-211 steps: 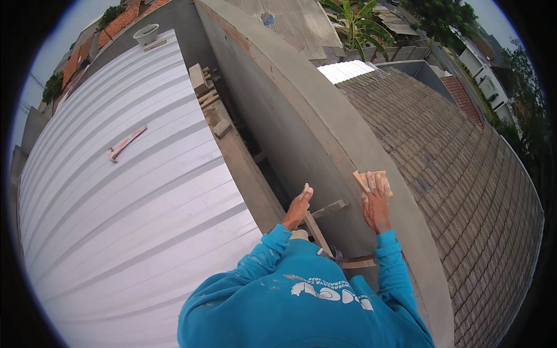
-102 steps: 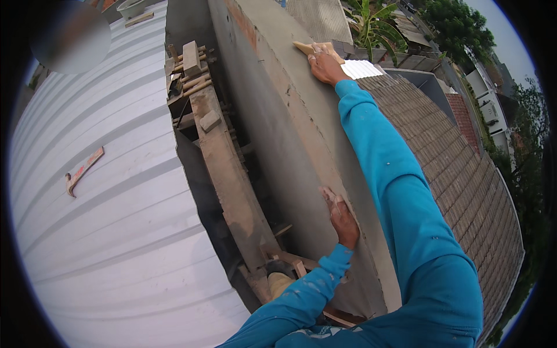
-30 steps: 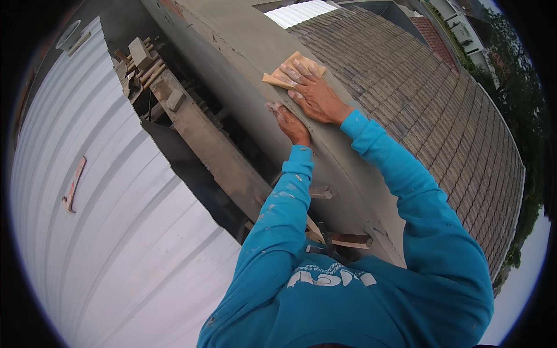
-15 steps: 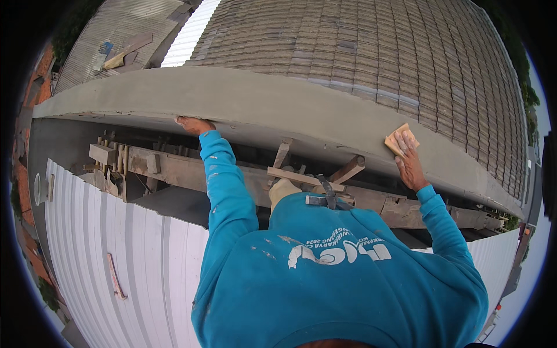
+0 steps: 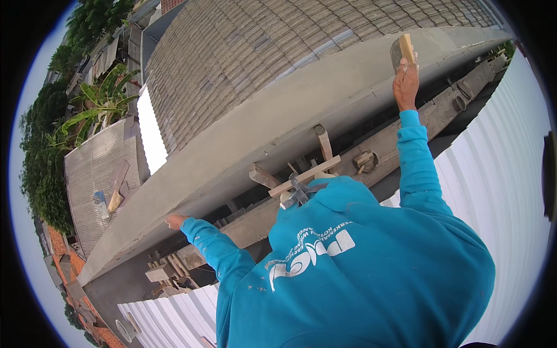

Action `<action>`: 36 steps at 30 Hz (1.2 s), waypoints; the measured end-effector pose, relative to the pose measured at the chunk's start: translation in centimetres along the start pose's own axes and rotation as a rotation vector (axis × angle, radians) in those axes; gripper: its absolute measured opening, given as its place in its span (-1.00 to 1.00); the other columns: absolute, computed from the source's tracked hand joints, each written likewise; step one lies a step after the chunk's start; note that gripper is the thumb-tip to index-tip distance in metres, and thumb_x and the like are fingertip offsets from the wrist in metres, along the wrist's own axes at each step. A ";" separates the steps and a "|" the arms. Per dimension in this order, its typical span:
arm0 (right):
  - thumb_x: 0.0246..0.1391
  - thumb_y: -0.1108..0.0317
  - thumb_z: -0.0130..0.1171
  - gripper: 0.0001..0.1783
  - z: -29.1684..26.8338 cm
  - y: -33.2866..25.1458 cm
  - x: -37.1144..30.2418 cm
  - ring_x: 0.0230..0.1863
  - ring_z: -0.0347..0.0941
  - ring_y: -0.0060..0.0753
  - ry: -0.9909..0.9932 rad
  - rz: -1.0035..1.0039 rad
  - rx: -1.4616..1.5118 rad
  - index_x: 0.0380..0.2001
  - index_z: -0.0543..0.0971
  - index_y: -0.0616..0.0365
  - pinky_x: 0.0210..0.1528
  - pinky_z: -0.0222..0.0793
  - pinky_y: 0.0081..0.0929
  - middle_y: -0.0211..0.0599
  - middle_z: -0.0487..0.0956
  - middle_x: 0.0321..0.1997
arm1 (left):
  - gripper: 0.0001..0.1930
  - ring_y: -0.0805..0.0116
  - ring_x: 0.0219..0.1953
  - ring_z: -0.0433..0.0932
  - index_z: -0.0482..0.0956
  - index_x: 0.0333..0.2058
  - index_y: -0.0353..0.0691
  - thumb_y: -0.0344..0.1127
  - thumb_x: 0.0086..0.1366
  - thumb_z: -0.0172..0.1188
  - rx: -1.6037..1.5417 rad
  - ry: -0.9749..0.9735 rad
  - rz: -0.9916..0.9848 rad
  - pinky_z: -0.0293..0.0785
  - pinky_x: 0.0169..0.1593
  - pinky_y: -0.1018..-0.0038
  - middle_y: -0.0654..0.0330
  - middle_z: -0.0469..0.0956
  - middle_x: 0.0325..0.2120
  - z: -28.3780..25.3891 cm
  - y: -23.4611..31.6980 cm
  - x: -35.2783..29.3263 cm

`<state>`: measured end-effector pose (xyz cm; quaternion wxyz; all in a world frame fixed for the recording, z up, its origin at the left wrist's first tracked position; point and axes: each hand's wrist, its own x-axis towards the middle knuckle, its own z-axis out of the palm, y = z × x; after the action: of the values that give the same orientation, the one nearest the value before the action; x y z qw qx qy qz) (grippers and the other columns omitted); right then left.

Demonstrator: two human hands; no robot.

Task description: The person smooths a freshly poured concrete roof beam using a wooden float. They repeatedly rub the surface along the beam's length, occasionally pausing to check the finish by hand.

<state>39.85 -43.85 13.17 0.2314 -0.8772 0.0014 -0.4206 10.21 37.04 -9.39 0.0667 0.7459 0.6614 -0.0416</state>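
Fingers point(image 5: 402, 68) of the right hand point(image 5: 406, 88) were clamped on the lower part of a tan pad point(image 5: 407, 49) in the head view, seemingly so that its dark face was left free; it was held over the grey wall point(image 5: 243, 139), toward the right. The left hand point(image 5: 176, 221) was placed at the wall's near edge, perhaps for balance; whether its fingers were spread could not be told

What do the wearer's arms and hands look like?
Long, loose teal-blue sleeves, the left sleeve flecked with pale spots, the right sleeve narrowing to a snug cuff. Left hand and right hand are both ungloved.
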 end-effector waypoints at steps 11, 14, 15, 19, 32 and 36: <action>0.46 0.13 -0.16 -0.45 -9.3 5.9 -10.2 0.40 0.27 -0.03 0.344 1.036 1.181 0.34 0.16 0.25 0.36 0.22 0.18 -0.06 0.31 0.39 | -0.29 -0.14 0.27 0.38 0.11 0.40 -0.39 0.05 0.49 -0.17 -1.036 0.404 0.433 0.31 0.28 0.10 -0.24 0.18 0.37 -13.0 13.0 -26.2; 0.46 0.12 -0.18 -0.46 -10.6 6.5 -12.3 0.40 0.27 -0.05 0.354 1.057 1.222 0.33 0.19 0.24 0.39 0.18 0.15 -0.06 0.31 0.39 | -0.34 -0.10 0.31 0.35 0.15 0.41 -0.31 0.02 0.50 -0.14 -0.976 0.235 0.765 0.26 0.32 0.17 -0.15 0.20 0.38 -14.1 17.2 -32.1; 0.46 0.12 -0.19 -0.46 -10.9 7.0 -13.0 0.40 0.27 -0.06 0.362 1.065 1.218 0.33 0.19 0.23 0.40 0.18 0.14 -0.07 0.32 0.39 | -0.33 -0.09 0.37 0.25 0.16 0.40 -0.30 0.01 0.49 -0.06 -0.967 0.178 0.925 0.17 0.39 0.16 -0.11 0.18 0.40 -14.2 18.3 -33.7; 0.45 0.07 -0.20 -0.47 -12.7 8.4 -15.5 0.36 0.31 -0.16 0.416 1.134 1.174 0.31 0.25 0.17 0.38 0.18 0.01 -0.15 0.38 0.36 | -0.24 -0.03 0.49 0.00 0.19 0.39 -0.28 -0.02 0.36 0.23 -0.664 -0.016 1.458 -0.18 0.50 -0.04 -0.04 0.07 0.45 -13.4 21.6 -38.1; 0.43 0.07 -0.17 -0.47 -14.0 11.5 -22.3 0.31 0.36 -0.22 0.549 1.233 1.215 0.31 0.27 0.13 0.31 0.22 -0.13 -0.22 0.43 0.32 | 0.03 -0.09 0.51 -0.12 0.02 0.46 -0.20 0.12 0.17 0.37 -0.018 0.018 1.839 -0.23 0.46 -0.22 -0.01 -0.07 0.49 -8.0 28.2 -43.9; 0.43 0.07 -0.17 -0.48 -13.2 10.4 -22.1 0.29 0.38 -0.23 0.580 1.255 1.233 0.29 0.28 0.14 0.29 0.23 -0.16 -0.21 0.43 0.31 | -0.01 -0.12 0.51 -0.12 0.02 0.45 -0.22 0.06 0.21 0.35 0.005 0.022 1.841 -0.23 0.47 -0.21 -0.03 -0.07 0.49 -7.7 28.7 -45.0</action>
<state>17.84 -54.13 -0.22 0.8331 -0.2982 0.3100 -0.3476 33.06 -9.23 6.30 0.0658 0.9784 -0.1929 0.0336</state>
